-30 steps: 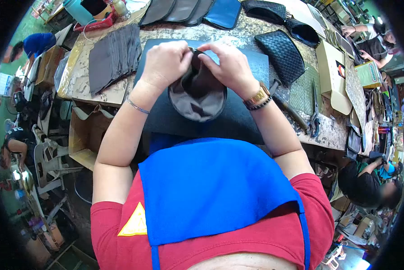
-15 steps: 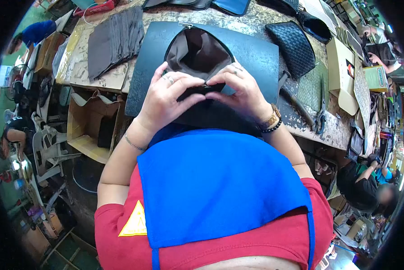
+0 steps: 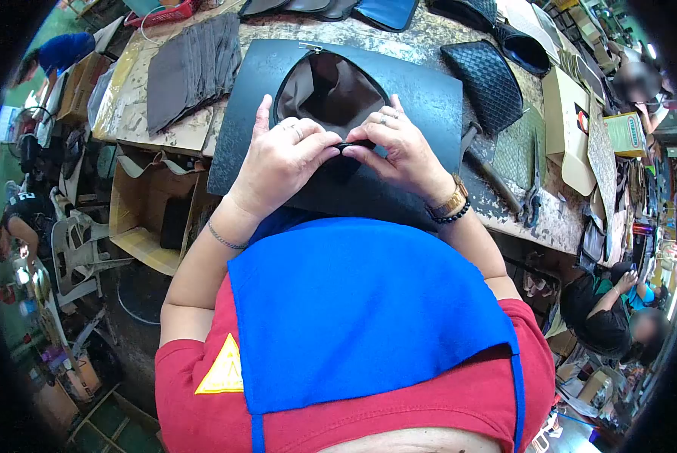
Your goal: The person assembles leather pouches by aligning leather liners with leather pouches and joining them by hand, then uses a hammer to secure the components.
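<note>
A dark pouch point(image 3: 331, 89) with a brown fabric lining lies open-mouthed on a black board point(image 3: 421, 98) in front of me. A metal zipper pull point(image 3: 310, 47) shows at its far end. My left hand point(image 3: 286, 155) pinches the pouch's near edge between thumb and fingers. From the other side my right hand point(image 3: 399, 147) pinches the same edge, its fingertips almost touching the left ones. What lies between the fingertips is mostly hidden.
Left of the board lies a stack of dark brown fabric pieces point(image 3: 193, 69). On the right are a woven-pattern black pouch point(image 3: 483, 84), a hammer point(image 3: 493, 175), scissors point(image 3: 533, 185) and an open cardboard box point(image 3: 567, 124). Other people sit or bend at both sides.
Both thumbs have come up against the fingers, closing the pinch on the pouch's near edge. My left index finger has lifted off the pouch's side. The pouch stays nearly in place.
</note>
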